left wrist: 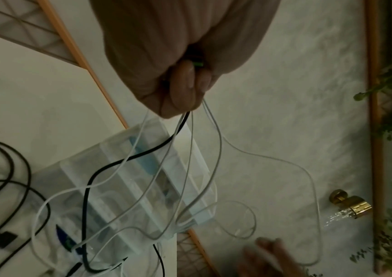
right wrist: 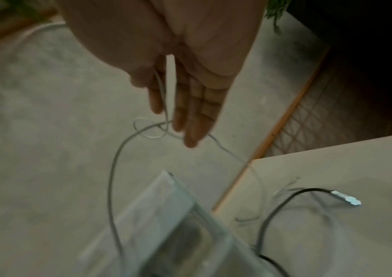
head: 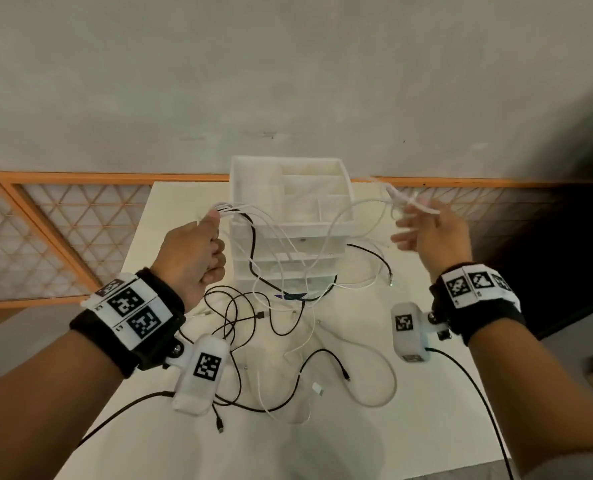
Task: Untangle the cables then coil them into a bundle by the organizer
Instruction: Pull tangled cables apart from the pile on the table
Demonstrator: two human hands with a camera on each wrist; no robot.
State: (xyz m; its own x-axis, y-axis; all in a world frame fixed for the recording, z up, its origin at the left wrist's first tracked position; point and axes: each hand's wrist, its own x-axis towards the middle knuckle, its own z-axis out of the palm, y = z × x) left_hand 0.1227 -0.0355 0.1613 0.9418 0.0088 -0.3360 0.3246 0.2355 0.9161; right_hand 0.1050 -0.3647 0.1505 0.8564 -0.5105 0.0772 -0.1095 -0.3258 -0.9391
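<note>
A tangle of black and white cables (head: 270, 341) lies on the white table in front of a white translucent organizer (head: 253, 181). My left hand (head: 198, 251) is raised left of the organizer and grips several white strands and one black cable (left wrist: 128, 159) in a fist (left wrist: 183, 90). They hang across the organizer's front (left wrist: 124, 187). My right hand (head: 426, 230) is raised to the organizer's right with fingers (right wrist: 197, 116) straight. A white cable (right wrist: 117, 159) runs between those fingers in a small loop and down past the organizer (right wrist: 178, 224).
A black cable with a silver plug (right wrist: 346, 196) lies on the table (head: 426, 427) right of the organizer. An orange lattice railing (head: 45, 237) runs behind the table. A gold tap (left wrist: 351, 204) and green plants show in the left wrist view.
</note>
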